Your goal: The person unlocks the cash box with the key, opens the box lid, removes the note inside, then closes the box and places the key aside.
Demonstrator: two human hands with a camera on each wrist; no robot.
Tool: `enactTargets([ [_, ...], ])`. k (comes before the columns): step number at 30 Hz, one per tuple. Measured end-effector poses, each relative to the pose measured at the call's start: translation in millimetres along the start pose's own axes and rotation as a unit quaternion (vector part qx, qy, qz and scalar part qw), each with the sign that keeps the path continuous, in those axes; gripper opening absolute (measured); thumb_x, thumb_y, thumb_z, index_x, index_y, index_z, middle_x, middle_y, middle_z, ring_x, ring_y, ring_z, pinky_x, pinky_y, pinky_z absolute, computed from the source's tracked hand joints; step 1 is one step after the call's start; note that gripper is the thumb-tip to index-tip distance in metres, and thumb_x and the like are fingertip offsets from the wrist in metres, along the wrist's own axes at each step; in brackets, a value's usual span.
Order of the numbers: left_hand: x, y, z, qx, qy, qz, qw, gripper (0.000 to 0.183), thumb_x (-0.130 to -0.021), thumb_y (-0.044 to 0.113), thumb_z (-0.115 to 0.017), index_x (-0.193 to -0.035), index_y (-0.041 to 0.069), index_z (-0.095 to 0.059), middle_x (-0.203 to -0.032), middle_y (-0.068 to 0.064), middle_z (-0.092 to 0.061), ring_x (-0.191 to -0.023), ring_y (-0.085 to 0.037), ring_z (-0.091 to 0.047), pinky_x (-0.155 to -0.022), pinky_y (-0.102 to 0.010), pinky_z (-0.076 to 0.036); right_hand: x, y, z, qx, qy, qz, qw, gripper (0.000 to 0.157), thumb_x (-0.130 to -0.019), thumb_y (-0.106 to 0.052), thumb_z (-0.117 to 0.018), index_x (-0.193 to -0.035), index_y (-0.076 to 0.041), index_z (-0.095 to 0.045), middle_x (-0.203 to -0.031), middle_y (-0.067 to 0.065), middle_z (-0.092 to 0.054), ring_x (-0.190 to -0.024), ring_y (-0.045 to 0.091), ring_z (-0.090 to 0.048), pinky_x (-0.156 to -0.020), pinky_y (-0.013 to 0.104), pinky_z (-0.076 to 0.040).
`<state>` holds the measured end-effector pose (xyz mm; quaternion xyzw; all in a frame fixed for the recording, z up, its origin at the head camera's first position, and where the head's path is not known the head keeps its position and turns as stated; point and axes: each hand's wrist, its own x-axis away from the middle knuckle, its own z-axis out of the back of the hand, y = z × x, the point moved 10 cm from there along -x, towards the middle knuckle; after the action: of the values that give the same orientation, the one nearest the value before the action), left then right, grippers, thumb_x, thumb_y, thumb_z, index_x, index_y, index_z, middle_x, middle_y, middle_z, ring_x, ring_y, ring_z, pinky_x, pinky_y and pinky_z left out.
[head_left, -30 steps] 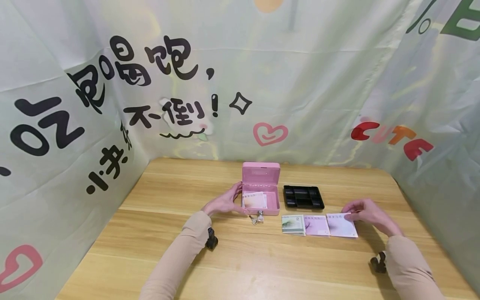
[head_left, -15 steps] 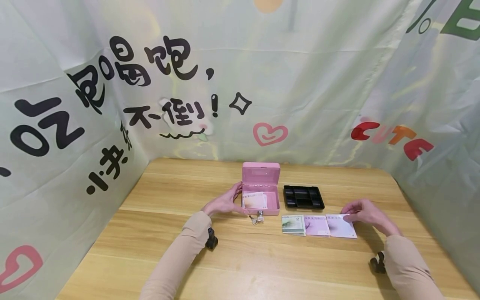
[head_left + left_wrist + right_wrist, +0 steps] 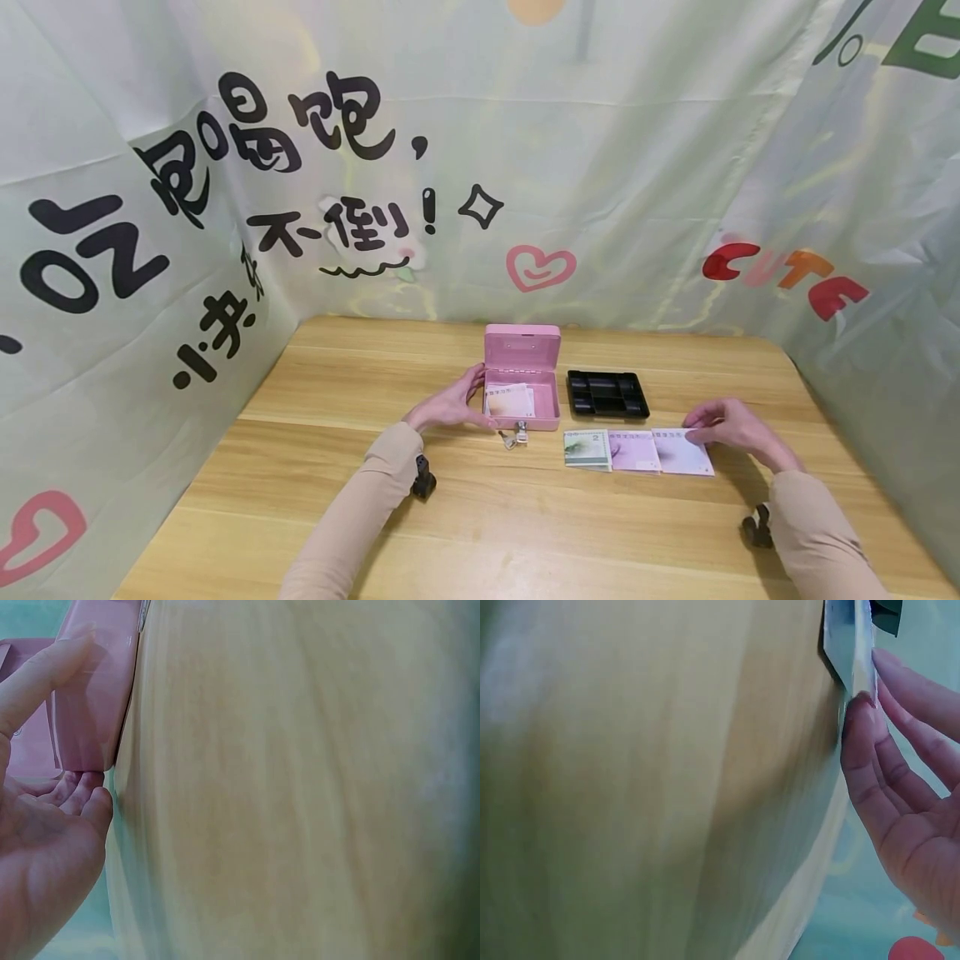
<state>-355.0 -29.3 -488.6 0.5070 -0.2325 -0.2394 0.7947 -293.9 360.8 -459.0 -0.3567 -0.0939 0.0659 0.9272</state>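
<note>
My left hand point(image 3: 450, 404) holds the left front corner of a pink cash box point(image 3: 521, 346), whose lid stands raised. In the left wrist view its thumb point(image 3: 56, 667) lies on the box's front and the other fingers are at its side. Several pinkish banknotes point(image 3: 510, 402) lie inside the box. My right hand point(image 3: 735, 427) pinches the upper right edge of a bluish banknote stack point(image 3: 682, 457) between thumb and fingers; the right wrist view shows the stack's edge point(image 3: 862, 660) there. Left of it lie purple banknotes point(image 3: 633, 452) and green banknotes point(image 3: 585, 450) in a row.
A black compartment tray point(image 3: 607, 414) sits right of the box, behind the notes. Small keys point(image 3: 508, 440) hang at the lock point(image 3: 522, 429) on the box's front. A printed cloth point(image 3: 637, 183) surrounds the wooden table point(image 3: 480, 533) at the back and sides.
The bluish banknotes have shifted slightly left in the right hand, closer against the purple ones. The left hand and the cash box have stayed in place.
</note>
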Motion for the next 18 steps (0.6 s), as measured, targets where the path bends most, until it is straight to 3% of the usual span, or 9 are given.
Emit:
enactTargets([
  [10,-0.1,-0.1,0.5,0.006,0.003,0.002,1.0000,0.117,-0.076,0.008,-0.084,-0.162,0.006,-0.004,-0.169,-0.019,-0.012,-0.157,-0.036,-0.017,-0.131,-0.050,-0.014,5,-1,11.9,0.005,0.036,-0.010,0.999,0.040,-0.086,-0.014,-0.077,-0.113,0.014,-0.066,-0.095,0.016,-0.072,-0.075,0.002,-0.060,-0.063,0.022,-0.058],
  [18,0.3,-2.2,0.2,0.007,0.003,0.011,0.9999,0.119,-0.075,0.010,-0.085,-0.162,0.007,-0.002,-0.170,-0.018,-0.011,-0.157,-0.035,-0.015,-0.131,-0.050,-0.014,3,-16,13.9,0.025,0.057,0.008,0.998,0.038,-0.087,-0.016,-0.077,-0.113,0.010,-0.068,-0.095,0.014,-0.074,-0.077,0.003,-0.061,-0.062,0.019,-0.053],
])
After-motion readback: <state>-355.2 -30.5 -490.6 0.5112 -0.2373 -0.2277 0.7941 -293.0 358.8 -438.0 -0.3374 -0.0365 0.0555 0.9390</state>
